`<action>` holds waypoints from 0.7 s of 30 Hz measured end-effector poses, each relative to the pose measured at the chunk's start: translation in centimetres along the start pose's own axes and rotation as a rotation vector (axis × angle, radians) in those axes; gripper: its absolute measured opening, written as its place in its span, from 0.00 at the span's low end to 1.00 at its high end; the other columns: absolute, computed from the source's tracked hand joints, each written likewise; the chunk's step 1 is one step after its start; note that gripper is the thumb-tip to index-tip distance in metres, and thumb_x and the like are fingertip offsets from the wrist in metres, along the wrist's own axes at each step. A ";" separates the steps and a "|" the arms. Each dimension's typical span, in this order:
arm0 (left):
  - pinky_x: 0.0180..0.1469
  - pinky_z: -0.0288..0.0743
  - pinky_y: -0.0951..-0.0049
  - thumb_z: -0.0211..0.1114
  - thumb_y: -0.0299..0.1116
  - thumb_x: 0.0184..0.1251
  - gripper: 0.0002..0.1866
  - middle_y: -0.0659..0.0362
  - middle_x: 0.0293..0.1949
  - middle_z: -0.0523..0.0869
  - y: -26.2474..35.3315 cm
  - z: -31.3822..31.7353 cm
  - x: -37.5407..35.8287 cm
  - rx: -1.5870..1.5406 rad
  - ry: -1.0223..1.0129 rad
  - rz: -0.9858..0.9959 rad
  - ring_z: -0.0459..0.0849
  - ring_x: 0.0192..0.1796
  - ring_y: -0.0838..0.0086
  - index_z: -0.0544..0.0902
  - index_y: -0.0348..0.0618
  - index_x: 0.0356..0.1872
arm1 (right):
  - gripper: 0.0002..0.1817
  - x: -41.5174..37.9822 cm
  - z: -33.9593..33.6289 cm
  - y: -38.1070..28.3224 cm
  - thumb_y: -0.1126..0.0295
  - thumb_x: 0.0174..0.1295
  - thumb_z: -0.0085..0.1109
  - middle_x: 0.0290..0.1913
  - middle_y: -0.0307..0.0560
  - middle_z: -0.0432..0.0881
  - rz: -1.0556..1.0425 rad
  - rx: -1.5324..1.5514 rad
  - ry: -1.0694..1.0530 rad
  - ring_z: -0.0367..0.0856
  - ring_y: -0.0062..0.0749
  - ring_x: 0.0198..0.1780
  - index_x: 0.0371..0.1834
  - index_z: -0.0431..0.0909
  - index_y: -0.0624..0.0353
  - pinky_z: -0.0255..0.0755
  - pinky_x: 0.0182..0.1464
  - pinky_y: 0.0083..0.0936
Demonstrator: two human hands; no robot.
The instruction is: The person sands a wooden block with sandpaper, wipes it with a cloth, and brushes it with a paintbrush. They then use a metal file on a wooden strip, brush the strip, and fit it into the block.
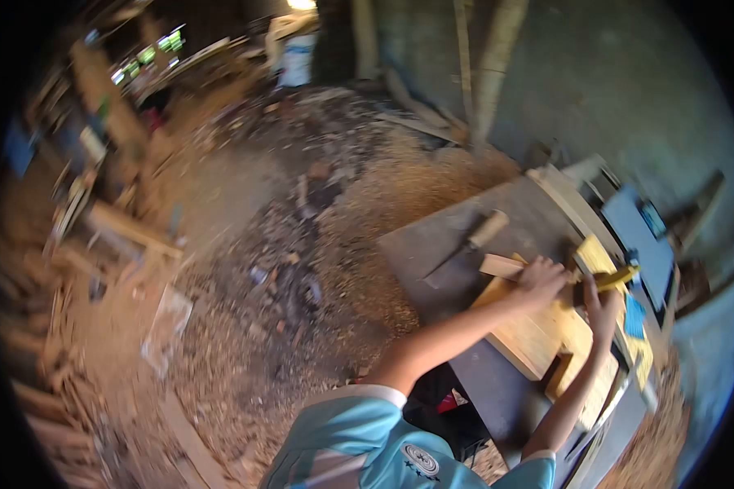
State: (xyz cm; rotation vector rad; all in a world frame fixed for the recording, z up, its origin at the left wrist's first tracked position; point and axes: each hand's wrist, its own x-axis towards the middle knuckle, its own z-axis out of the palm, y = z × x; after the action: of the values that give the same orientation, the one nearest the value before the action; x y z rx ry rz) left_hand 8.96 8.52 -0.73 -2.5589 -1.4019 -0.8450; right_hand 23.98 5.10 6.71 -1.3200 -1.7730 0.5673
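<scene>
On the workbench, my left hand (542,279) is bent over the end of a small pale wooden block (501,266), its fingers partly blurred. The block lies at the upper edge of a thick light-wood board (530,342). To the right, my right hand (602,308) is closed around a yellow curved tool (617,279), whose exact kind I cannot make out. A dark part shows between the two hands, too blurred to name. Left of the block, a handsaw or knife with a wooden handle (489,229) rests on the dark bench top (440,236).
Beyond my right hand are a light blue panel (640,228), a blue cloth-like piece (634,316) and pale wood strips (595,254). A notched wood piece (557,373) sits on the board. Shavings (391,196) and scraps cover the floor; poles (497,65) lean against the wall.
</scene>
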 end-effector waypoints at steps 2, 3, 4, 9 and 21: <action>0.41 0.69 0.64 0.64 0.42 0.48 0.13 0.60 0.33 0.83 0.4 -0.8 0.6 -0.099 -0.081 -0.111 0.82 0.39 0.67 0.80 0.51 0.35 | 0.12 0.2 0.0 1.5 0.67 0.63 0.53 0.22 0.42 0.77 -0.002 0.050 0.007 0.73 0.19 0.21 0.35 0.75 0.67 0.64 0.23 0.19; 0.41 0.68 0.64 0.65 0.42 0.46 0.12 0.60 0.30 0.83 0.3 -1.1 1.0 -0.113 -0.102 -0.141 0.82 0.38 0.67 0.81 0.51 0.32 | 0.12 0.5 -0.2 1.8 0.66 0.63 0.53 0.21 0.43 0.77 -0.008 0.030 -0.002 0.73 0.19 0.21 0.36 0.75 0.68 0.64 0.22 0.19; 0.42 0.68 0.64 0.67 0.43 0.44 0.12 0.61 0.28 0.84 0.2 -1.2 1.3 -0.128 -0.125 -0.165 0.83 0.36 0.67 0.82 0.52 0.30 | 0.12 0.6 -0.2 1.7 0.66 0.63 0.53 0.21 0.43 0.77 -0.026 -0.011 -0.029 0.73 0.19 0.20 0.36 0.74 0.68 0.64 0.22 0.19; 0.48 0.67 0.61 0.70 0.40 0.37 0.10 0.59 0.27 0.84 0.8 -0.1 0.9 -0.137 -0.028 -0.222 0.83 0.37 0.64 0.83 0.54 0.25 | 0.10 0.3 -0.1 0.7 0.68 0.61 0.51 0.21 0.46 0.78 -0.050 -0.036 -0.117 0.76 0.24 0.23 0.34 0.74 0.67 0.68 0.26 0.22; 0.50 0.65 0.64 0.67 0.35 0.44 0.21 0.63 0.39 0.83 1.4 -1.9 0.1 -0.028 -0.107 -0.144 0.80 0.47 0.67 0.80 0.59 0.45 | 0.10 -0.4 -1.7 1.7 0.70 0.57 0.59 0.23 0.43 0.78 0.072 0.007 -0.268 0.74 0.21 0.19 0.39 0.74 0.62 0.67 0.20 0.18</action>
State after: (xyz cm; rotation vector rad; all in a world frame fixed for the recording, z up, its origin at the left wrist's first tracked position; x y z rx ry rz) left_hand 9.34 7.09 1.18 -2.5846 -1.6327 -0.7613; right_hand 26.35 5.17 6.19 -1.3575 -1.9405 0.8212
